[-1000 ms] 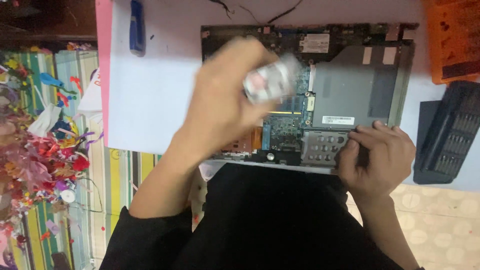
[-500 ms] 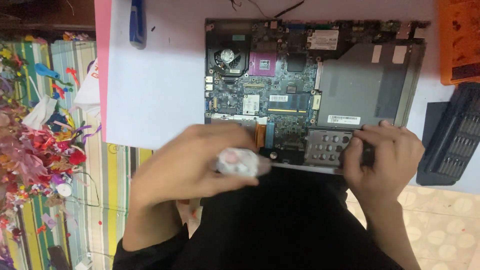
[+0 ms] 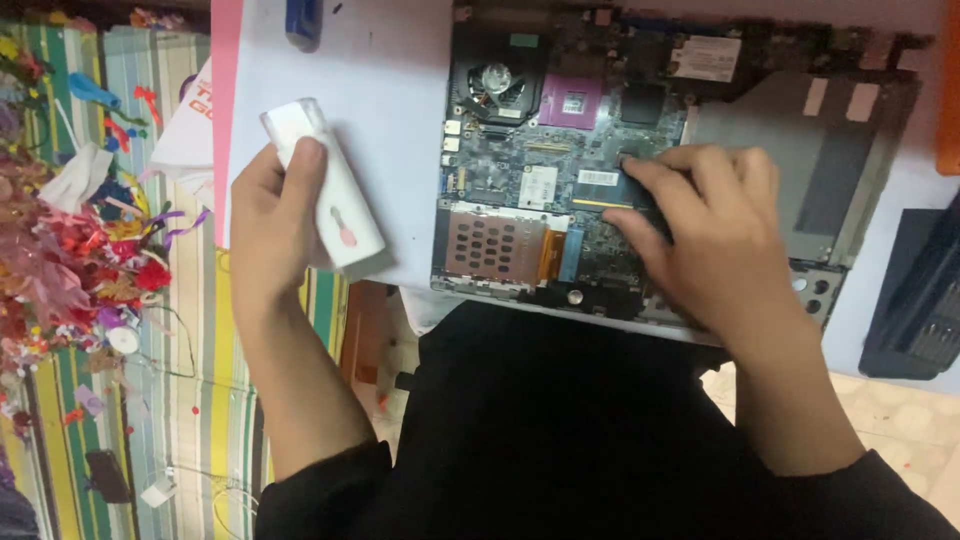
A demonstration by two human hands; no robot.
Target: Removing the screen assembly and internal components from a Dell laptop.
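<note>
left hand (image 3: 270,215) fingers curled (gripping) | right hand (image 3: 715,235) flat, palm down

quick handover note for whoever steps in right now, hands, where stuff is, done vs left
Left hand: holds a white tube-shaped tool, over the table's left edge, off the board.
Right hand: flat on the opened laptop, fingertips on the motherboard near a dark module.
Done: cover is off, with board, fan and socket exposed.
Left: cannot tell from this view; nothing looks lifted out of the board.
</note>
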